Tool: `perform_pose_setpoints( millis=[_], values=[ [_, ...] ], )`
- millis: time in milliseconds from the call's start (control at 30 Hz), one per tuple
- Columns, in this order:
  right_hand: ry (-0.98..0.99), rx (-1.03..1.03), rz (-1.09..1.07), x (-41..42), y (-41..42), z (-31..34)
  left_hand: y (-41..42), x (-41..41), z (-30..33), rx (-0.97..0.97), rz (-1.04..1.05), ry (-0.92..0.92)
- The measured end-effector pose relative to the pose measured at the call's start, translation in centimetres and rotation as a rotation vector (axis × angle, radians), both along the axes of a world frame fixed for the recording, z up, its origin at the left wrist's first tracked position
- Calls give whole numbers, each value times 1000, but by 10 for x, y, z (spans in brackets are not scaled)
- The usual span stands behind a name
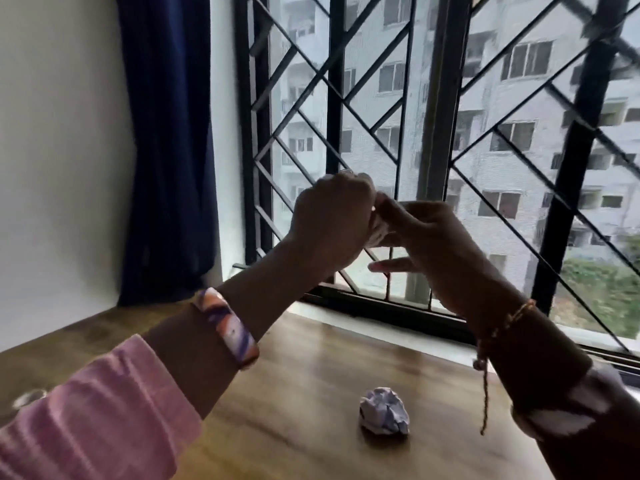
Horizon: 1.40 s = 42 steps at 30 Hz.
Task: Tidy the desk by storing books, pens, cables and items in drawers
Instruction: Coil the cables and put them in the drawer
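Both hands are raised in front of the window, above the wooden desk [311, 368]. My left hand [329, 220] and my right hand [433, 244] meet around a small pale object [375, 233], mostly hidden between the fingers; it looks like crumpled paper. The left hand's fingers curl over it from the left. The right hand pinches it from the right, with one finger stretched out below. A crumpled paper ball [383, 411] lies on the desk, below the hands.
A barred window [446, 133] runs along the desk's far edge, with its sill [381, 306] just beyond. A dark blue curtain [169, 150] hangs at the left beside a white wall. A small pale item [29, 398] lies at the desk's left edge.
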State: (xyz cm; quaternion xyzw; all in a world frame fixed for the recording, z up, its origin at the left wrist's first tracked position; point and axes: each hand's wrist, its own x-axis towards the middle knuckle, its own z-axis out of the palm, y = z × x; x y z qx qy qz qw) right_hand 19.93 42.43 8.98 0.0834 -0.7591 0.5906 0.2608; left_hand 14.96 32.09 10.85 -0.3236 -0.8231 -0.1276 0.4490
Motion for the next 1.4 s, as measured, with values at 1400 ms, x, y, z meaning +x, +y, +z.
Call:
perform_pose_setpoints(
  millis=[1400],
  values=[
    [-416, -249, 22, 200, -152, -76, -177, 166, -83, 339, -559, -1067]
  ],
)
